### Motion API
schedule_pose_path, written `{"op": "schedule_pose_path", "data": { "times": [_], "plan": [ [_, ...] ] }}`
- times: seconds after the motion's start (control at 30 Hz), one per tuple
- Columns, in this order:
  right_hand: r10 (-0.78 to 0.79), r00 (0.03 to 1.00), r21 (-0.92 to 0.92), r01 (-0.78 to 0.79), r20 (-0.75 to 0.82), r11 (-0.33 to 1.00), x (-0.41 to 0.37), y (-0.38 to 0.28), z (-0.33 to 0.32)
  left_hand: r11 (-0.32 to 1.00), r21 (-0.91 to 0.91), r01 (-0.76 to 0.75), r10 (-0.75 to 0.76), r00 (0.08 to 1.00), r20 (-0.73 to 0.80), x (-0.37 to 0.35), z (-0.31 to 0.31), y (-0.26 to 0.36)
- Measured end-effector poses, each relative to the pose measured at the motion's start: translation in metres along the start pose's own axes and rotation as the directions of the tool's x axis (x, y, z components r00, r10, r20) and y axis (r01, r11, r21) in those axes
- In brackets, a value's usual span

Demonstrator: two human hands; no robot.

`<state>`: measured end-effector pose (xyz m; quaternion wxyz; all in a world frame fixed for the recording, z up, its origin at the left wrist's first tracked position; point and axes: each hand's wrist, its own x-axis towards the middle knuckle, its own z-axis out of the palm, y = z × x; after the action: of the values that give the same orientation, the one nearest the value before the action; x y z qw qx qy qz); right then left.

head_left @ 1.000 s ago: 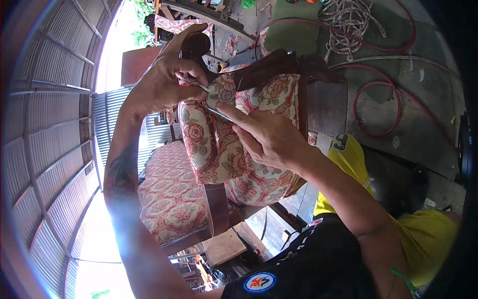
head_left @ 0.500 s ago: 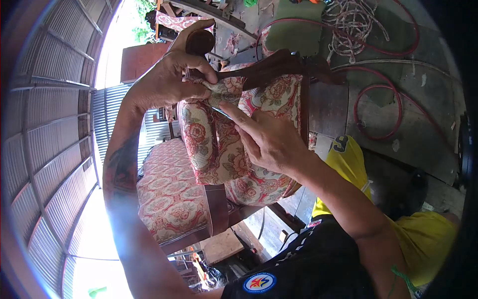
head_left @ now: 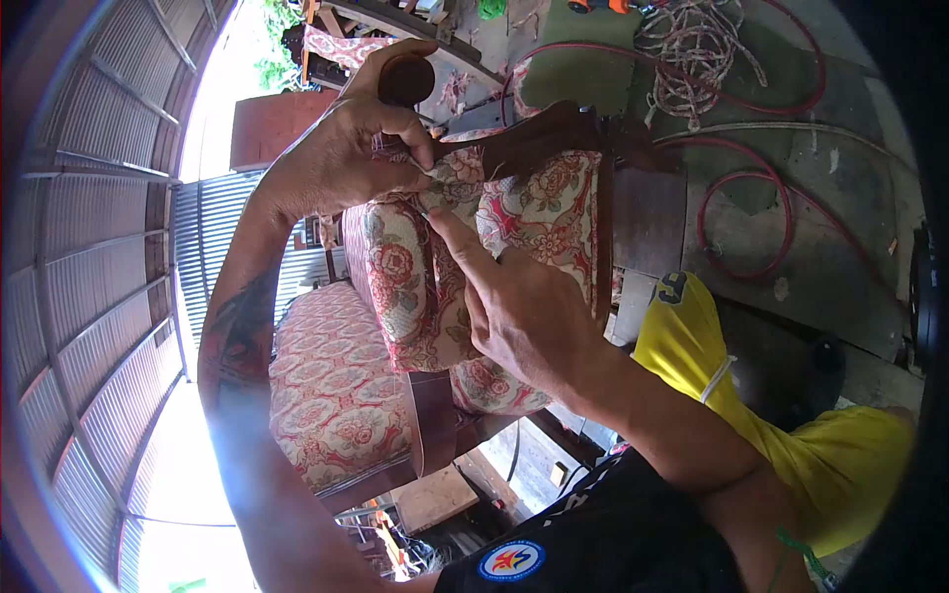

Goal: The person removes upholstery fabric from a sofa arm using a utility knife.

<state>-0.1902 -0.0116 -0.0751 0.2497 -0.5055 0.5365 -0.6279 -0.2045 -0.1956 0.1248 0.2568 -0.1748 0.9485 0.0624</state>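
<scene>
Floral fabric covers a padded armrest (head_left: 395,272) of a chair with dark wooden trim (head_left: 544,133). My left hand (head_left: 351,148) reaches over its far end beside a round wooden knob (head_left: 406,81), thumb and fingers pinching the fabric edge near the trim. Just below that pinch, my right hand (head_left: 534,311) has its index fingertip on the fabric, the other fingers curled under. Whatever lies beneath those fingers is mostly hidden; only a small thin tip shows at the fingertip.
A patterned seat cushion (head_left: 336,385) lies at lower left. Red hose (head_left: 791,222) and a tangled rope (head_left: 692,69) are on the floor at upper right. An orange tool (head_left: 618,5) sits at the top edge. Corrugated metal walls (head_left: 89,296) stand at left.
My right hand has shifted slightly left and down, its index finger pointing more steeply up. The thin metallic piece seen under it before is now mostly hidden. My left hand keeps its pinch.
</scene>
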Motion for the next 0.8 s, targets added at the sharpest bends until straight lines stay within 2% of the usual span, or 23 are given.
{"op": "schedule_pose_path", "data": {
  "times": [0.03,0.17,0.33,0.37,0.43,0.47,0.53,0.57,0.63,0.67,0.7,0.73,0.8],
  "plan": [
    [0.027,1.000,0.005,-0.027,0.010,1.000,0.000,-0.001,0.001,0.994,0.102,-0.049,0.051,0.998,-0.024,0.000,0.000,-0.001],
    [0.056,0.998,-0.008,-0.056,0.004,0.998,-0.003,-0.003,0.007,0.996,0.054,-0.066,0.068,0.997,-0.031,-0.001,0.002,-0.007],
    [0.002,0.999,-0.082,-0.005,-0.036,0.997,-0.008,-0.002,0.011,0.966,0.181,-0.183,0.199,0.977,-0.074,-0.001,0.005,-0.014],
    [0.002,0.999,-0.086,-0.006,-0.037,0.996,-0.009,0.000,0.013,0.966,0.180,-0.186,0.202,0.976,-0.076,-0.001,0.005,-0.012],
    [-0.005,0.998,0.054,0.009,-0.063,0.999,-0.012,-0.001,0.016,0.974,0.205,-0.099,0.110,0.993,-0.042,-0.004,0.004,-0.005],
    [-0.009,0.998,0.043,0.012,-0.066,0.999,-0.010,0.000,0.013,0.973,0.205,-0.105,0.118,0.992,-0.051,-0.002,0.004,-0.006],
    [0.090,0.996,0.091,-0.091,0.014,0.992,-0.011,-0.003,0.010,0.982,0.156,-0.104,0.113,0.993,-0.047,-0.003,0.004,-0.010],
    [0.092,0.996,0.093,-0.093,0.017,0.991,-0.012,0.001,0.013,0.983,0.154,-0.102,0.110,0.993,-0.045,-0.005,0.005,-0.009],
    [-0.098,0.985,0.186,0.124,-0.140,0.975,-0.008,0.021,0.019,0.977,0.212,0.012,-0.012,1.000,0.001,-0.003,0.002,-0.007],
    [-0.159,0.964,0.192,0.200,-0.213,0.961,-0.010,0.026,0.017,0.977,0.214,0.019,-0.020,1.000,0.002,-0.004,0.002,-0.008],
    [-0.165,0.963,0.196,0.207,-0.212,0.959,-0.009,0.032,0.013,0.988,0.149,-0.037,0.041,0.999,-0.028,-0.004,0.003,-0.011],
    [-0.226,0.947,0.119,0.257,-0.229,0.959,-0.006,0.039,0.008,0.992,0.083,-0.094,0.099,0.993,-0.063,-0.006,0.003,-0.012],
    [-0.289,0.929,0.031,0.304,-0.232,0.952,0.000,0.057,0.000,0.987,0.122,-0.103,0.110,0.993,-0.050,-0.007,-0.004,-0.007]
  ]
}}
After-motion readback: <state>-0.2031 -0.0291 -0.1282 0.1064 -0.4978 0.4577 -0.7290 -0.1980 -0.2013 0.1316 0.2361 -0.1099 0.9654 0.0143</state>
